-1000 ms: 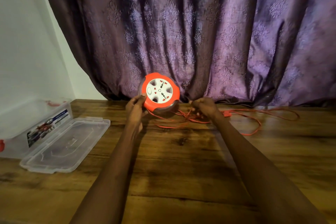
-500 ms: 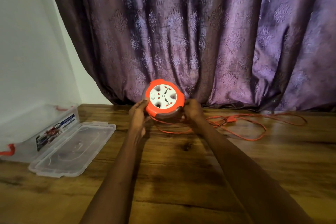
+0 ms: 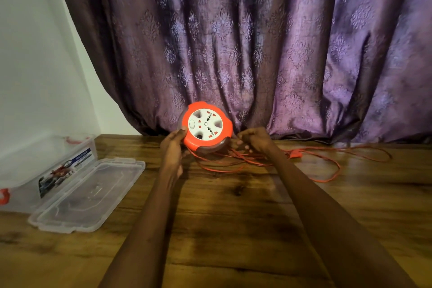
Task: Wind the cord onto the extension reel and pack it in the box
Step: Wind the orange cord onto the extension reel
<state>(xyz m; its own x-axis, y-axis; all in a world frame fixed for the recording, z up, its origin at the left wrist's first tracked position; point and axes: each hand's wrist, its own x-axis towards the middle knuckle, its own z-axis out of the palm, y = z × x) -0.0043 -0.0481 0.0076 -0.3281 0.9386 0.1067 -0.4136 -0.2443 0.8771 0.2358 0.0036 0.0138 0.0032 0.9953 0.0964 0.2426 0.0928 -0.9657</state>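
A round orange extension reel [image 3: 205,127] with a white socket face is held tilted above the wooden table, face toward me. My left hand [image 3: 174,145] grips its left rim. My right hand [image 3: 253,139] is just right of the reel, fingers pinched on the thin orange cord [image 3: 327,170], which trails in loose loops across the table to the right. An orange plug [image 3: 295,154] lies in the cord behind my right forearm. The clear plastic box [image 3: 46,166] stands open at the far left with its lid [image 3: 88,194] flat on the table.
A purple patterned curtain [image 3: 257,54] hangs right behind the reel along the table's back edge. A white wall [image 3: 35,65] is at the left. The wooden table [image 3: 222,229] stretches toward me between my forearms.
My right hand has come off the reel's right side and moved right, taking the cord. The reel stays in my left hand. The view has shifted slightly.
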